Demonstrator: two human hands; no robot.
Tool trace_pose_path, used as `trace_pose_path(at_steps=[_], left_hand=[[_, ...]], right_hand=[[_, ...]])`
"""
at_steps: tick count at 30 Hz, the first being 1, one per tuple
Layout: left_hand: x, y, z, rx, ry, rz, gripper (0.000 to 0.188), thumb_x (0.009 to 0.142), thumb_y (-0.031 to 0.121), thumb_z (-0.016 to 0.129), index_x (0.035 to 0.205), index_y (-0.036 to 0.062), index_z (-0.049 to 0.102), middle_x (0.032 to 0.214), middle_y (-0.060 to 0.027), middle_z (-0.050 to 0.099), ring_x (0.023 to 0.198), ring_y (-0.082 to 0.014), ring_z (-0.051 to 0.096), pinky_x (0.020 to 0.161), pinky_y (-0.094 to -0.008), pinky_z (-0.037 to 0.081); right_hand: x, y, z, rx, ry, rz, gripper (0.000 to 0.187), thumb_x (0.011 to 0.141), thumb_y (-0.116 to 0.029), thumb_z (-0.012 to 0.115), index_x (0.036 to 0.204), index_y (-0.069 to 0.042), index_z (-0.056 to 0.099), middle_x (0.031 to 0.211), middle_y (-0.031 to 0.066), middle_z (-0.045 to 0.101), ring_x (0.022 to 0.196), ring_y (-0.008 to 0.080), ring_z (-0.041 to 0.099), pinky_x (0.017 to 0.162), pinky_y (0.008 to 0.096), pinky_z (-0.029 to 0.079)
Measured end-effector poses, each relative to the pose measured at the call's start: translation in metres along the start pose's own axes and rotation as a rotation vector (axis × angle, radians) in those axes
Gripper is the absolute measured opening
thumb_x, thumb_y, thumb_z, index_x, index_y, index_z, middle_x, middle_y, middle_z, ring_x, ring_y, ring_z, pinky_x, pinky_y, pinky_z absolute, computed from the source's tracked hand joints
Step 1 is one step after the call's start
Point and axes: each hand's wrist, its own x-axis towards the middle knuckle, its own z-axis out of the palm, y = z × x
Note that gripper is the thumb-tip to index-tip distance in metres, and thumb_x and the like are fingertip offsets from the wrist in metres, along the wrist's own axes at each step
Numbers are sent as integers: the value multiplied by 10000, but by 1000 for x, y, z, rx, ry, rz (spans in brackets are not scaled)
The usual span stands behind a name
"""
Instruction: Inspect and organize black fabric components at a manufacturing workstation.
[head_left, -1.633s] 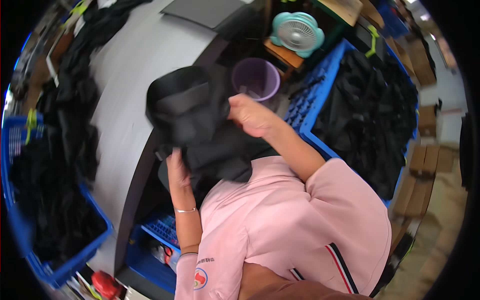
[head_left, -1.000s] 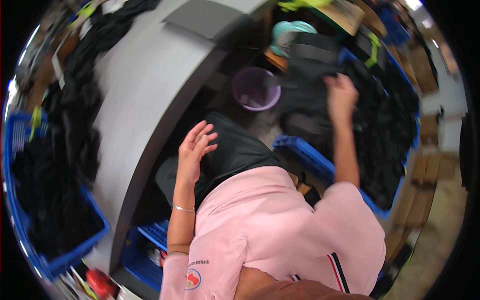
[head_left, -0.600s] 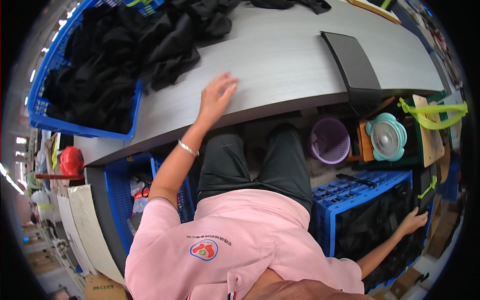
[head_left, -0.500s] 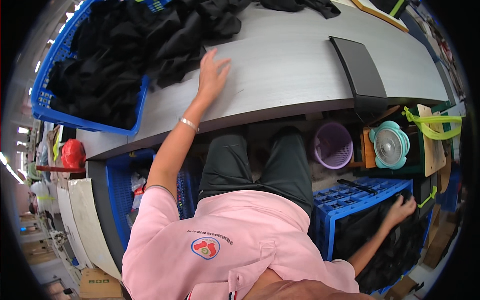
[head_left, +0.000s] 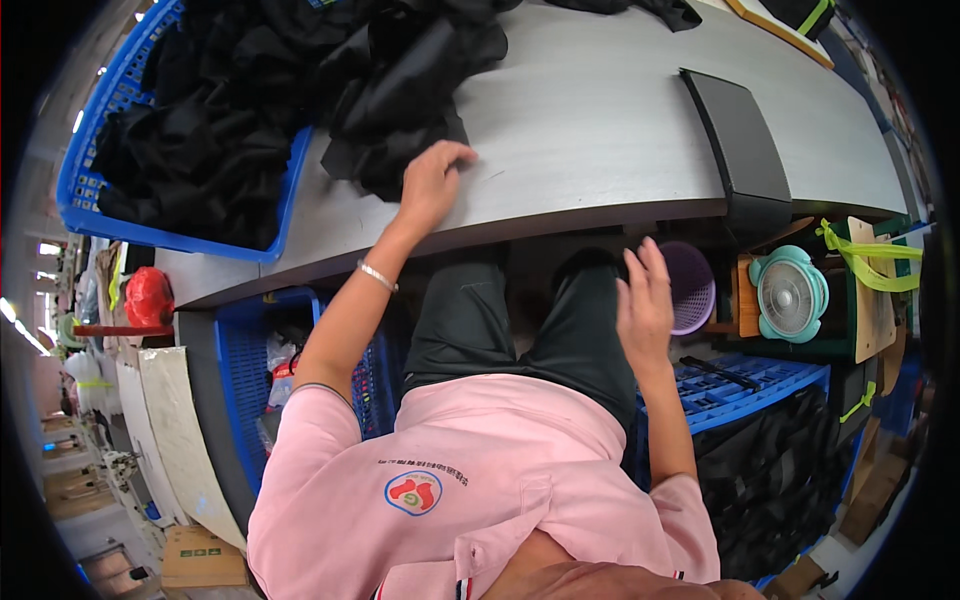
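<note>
A heap of crumpled black cloth (head_left: pixel 400 90) spreads from the left onto the grey tabletop. At the heap's near edge, my left hand (head_left: pixel 432 188) is closed with its fingers bent on a piece of the cloth; the fingertips are partly hidden. My right hand (head_left: pixel 645 305) is empty, raised over my right thigh in front of the purple basket, its fingers stretched out. To its right on the table lies a dark grey curved panel (head_left: pixel 740 140), its near end hanging over the edge.
A blue crate (head_left: pixel 180 243) full of black cloth stands on the table's left. Another blue crate (head_left: pixel 740 400) with black cloth sits low at my right, near a purple basket (head_left: pixel 690 290) and a teal fan (head_left: pixel 790 293). A blue basket (head_left: pixel 240 370) stands low on the left.
My right hand has left the black cloth in the right crate and come up beside the purple basket. My left hand has moved nearer, and part of the cloth heap has come nearer with it.
</note>
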Motion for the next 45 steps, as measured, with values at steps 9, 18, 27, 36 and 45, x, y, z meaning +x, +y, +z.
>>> trace_pose_path(at_steps=[9,18,27,36,45], left_hand=[[1,58,-26,168,97,496,309,832,25,679,1132,94,708,1332,-61,606,1297,-290,498,1089,-429,370],[47,-108,-66,701,67,125,410,940,340,623,1325,197,621,1555,-33,380,1468,-307,273,1164,-612,139],[7,-33,-49,391,324,230,306,895,185,695,1198,144,700,1401,-69,552,1343,-301,443,1129,-488,301],[13,45,18,-30,-11,147,289,860,257,726,1079,69,711,941,-121,692,911,-328,620,812,-402,501],[3,84,18,-229,202,152,105,876,82,720,973,67,759,874,-45,706,804,-161,649,748,-264,501]], right_hand=[[100,-74,94,160,-143,-446,484,771,-80,721,1241,-58,610,1277,66,580,1168,251,563,883,377,480],[99,-66,109,262,-134,-377,212,722,-42,721,926,-66,667,913,48,595,893,248,580,764,367,466],[93,-62,22,203,-339,-159,437,774,121,556,1160,-59,656,1182,124,610,1152,301,552,967,387,447],[93,-148,-116,901,-68,-721,291,731,9,632,1011,-45,694,1039,94,689,880,272,650,761,349,511],[95,-136,-146,725,82,-605,231,808,71,568,999,-2,676,1044,121,698,929,255,685,787,337,533]])
